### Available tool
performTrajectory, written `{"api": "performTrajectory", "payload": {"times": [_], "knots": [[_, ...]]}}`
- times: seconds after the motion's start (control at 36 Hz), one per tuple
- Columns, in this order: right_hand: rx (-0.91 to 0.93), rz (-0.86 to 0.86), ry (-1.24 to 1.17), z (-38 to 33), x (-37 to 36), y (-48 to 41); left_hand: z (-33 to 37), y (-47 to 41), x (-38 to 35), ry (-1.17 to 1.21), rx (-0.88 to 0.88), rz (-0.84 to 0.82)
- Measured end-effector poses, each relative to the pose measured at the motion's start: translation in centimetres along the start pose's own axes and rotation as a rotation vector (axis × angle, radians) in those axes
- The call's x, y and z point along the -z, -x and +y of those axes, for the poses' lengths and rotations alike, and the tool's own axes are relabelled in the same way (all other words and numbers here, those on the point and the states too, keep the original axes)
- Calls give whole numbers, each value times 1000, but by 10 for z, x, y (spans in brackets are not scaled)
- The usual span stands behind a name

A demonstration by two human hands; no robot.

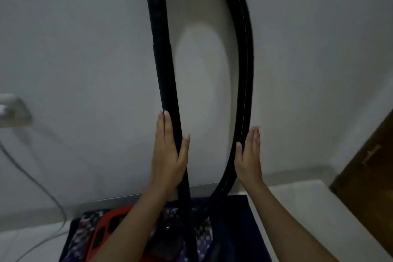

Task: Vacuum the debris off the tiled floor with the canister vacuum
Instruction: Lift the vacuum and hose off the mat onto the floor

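Note:
A black vacuum hose (244, 66) loops up in front of a white wall and leaves the top of the frame. Its left strand (163, 66) looks like a smoother tube; the right strand is ribbed. My left hand (168, 155) has the left strand in the fork between thumb and straight fingers. My right hand (248, 157) cradles the right strand the same way. Both strands run down to the red canister vacuum (102, 234) at the bottom, partly hidden by my left forearm. The frame is blurred.
The canister sits on a dark blue patterned cloth (229, 229) on pale floor tiles (302, 200). A grey cable (44, 189) curves down the left. A grey wall fitting (14, 110) is at the left edge, a brown wooden panel (365, 174) at the right.

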State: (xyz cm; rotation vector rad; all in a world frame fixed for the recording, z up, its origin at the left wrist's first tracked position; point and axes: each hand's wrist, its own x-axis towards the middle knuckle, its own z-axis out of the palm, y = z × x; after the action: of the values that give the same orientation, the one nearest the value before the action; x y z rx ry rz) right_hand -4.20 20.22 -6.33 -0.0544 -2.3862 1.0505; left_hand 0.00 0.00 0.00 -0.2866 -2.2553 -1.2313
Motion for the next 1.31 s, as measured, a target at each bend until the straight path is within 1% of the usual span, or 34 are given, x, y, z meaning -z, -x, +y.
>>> {"api": "performTrajectory", "payload": {"times": [0.03,0.08,0.11,0.19,0.28,0.39,0.58,0.72,0.81,0.89,1.08,1.17,1.22,1.28,1.31], "knots": [[-1,23,-39,5,-6,1,-3,1,-4,20,-27,34],[-15,10,-129,9,-16,-1,-11,0,-12,44,-58,96],[-22,-12,-190,6,-19,-1,-14,-1,-16,74,-71,101],[22,5,-334,1,-27,4,-17,4,-24,209,-80,115],[95,24,-398,-8,-31,5,-19,3,-26,283,-43,120],[162,26,-433,-32,-33,20,-18,4,-23,306,6,45],[300,-74,-462,-61,-47,42,-25,3,-10,263,-45,-105],[339,-143,-435,-66,-59,47,-28,-1,0,322,-52,-186],[358,-163,-352,-65,-61,46,-32,-5,6,323,-50,-200],[376,-141,-266,-65,-64,47,-32,-6,8,316,-51,-219],[292,-7,-116,-81,-75,47,-31,-9,16,253,-43,-282],[268,48,-105,-85,-79,48,-35,-10,27,247,-53,-345],[262,56,-124,-88,-82,50,-40,-7,36,255,-65,-380],[292,49,-111,-90,-86,53,-53,2,44,288,-27,-371],[315,45,-91,-91,-87,54,-64,9,47,297,24,-347]]}}
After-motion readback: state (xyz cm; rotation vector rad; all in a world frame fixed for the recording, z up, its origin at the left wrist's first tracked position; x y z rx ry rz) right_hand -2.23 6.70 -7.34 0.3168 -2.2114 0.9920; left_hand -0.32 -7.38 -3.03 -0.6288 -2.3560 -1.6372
